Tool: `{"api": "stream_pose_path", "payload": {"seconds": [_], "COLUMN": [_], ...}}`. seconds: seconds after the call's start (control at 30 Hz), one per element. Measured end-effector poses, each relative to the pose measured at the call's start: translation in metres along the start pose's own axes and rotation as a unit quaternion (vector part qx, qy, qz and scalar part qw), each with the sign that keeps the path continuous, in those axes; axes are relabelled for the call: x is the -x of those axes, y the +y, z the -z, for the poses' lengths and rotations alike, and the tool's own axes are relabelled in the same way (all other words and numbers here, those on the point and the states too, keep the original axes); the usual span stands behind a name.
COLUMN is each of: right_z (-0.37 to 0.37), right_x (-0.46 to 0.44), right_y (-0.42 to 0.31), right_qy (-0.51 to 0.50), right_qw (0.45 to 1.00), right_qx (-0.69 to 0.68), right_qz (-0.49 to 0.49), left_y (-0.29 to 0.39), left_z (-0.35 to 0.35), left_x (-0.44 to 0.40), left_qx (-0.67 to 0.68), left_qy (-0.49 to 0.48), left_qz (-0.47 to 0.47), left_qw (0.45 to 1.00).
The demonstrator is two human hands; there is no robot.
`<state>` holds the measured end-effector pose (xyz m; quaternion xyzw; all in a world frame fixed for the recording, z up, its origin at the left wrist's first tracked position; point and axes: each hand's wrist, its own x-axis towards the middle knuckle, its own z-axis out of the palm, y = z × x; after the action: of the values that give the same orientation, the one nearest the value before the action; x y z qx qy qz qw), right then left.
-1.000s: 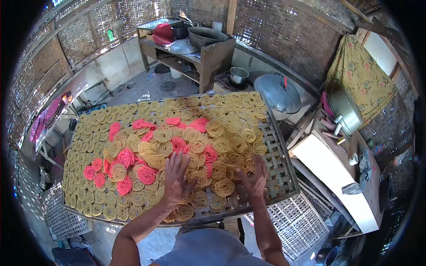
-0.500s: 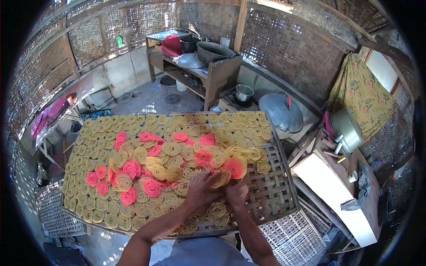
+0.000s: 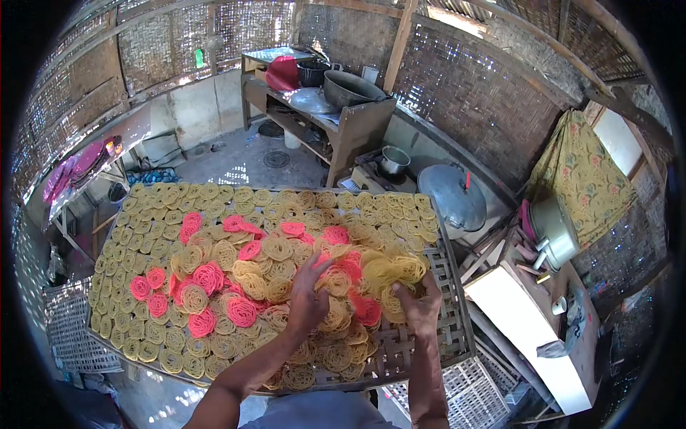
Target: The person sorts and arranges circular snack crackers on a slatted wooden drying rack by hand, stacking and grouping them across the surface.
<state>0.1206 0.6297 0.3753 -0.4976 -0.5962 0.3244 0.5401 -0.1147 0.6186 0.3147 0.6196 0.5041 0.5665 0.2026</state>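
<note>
Rows of flat, round yellow noodle coils [image 3: 146, 289] cover most of a woven bamboo tray [image 3: 451, 314]. Heaped over the middle are loose yellow coils and bright pink coils [image 3: 241, 312]. My left hand [image 3: 309, 297] rests on the heap's right part with its fingers apart, touching pink and yellow coils. At the heap's right end, my right hand [image 3: 421, 304] has its thumb and fingers round a bunch of yellow noodle coils [image 3: 389, 275], which is slightly blurred. Bare bamboo lattice shows beneath and beside this hand.
Beyond the tray stand a small pot [image 3: 394, 159] on a stove and a large domed lid [image 3: 451, 196]. A wooden shelf [image 3: 361, 139] at the back bears a big dark pot [image 3: 352, 89]. To the right, a bench holds a metal pot [image 3: 552, 232]. White lattice trays [image 3: 468, 382] lie below.
My right hand has moved right and away from my body, with yellow coils in its grasp. My left hand has shifted left and forward, apart from the right, its fingers spreading. The view has shifted slightly.
</note>
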Motion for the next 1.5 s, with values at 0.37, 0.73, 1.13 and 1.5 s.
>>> {"api": "stream_pose_path", "payload": {"seconds": [0.37,0.73,1.13,1.5], "right_z": [-0.046,-0.047,-0.062,-0.109], "right_x": [-0.002,-0.001,0.009,0.031], "right_y": [0.062,0.072,0.056,0.054], "right_qy": [-0.013,0.082,-0.163,-0.228], "right_qw": [0.990,0.995,0.923,0.874], "right_qx": [-0.142,-0.048,0.335,0.411], "right_qz": [-0.010,-0.016,0.103,0.124], "left_y": [-0.011,-0.013,-0.009,-0.028], "left_z": [-0.038,-0.042,0.061,0.057], "left_x": [-0.016,-0.014,-0.042,-0.014], "left_qx": [0.325,0.343,-0.290,-0.356], "left_qy": [-0.061,0.121,0.097,-0.140], "left_qz": [0.241,0.186,-0.029,-0.006], "left_qw": [0.912,0.913,0.952,0.924]}}
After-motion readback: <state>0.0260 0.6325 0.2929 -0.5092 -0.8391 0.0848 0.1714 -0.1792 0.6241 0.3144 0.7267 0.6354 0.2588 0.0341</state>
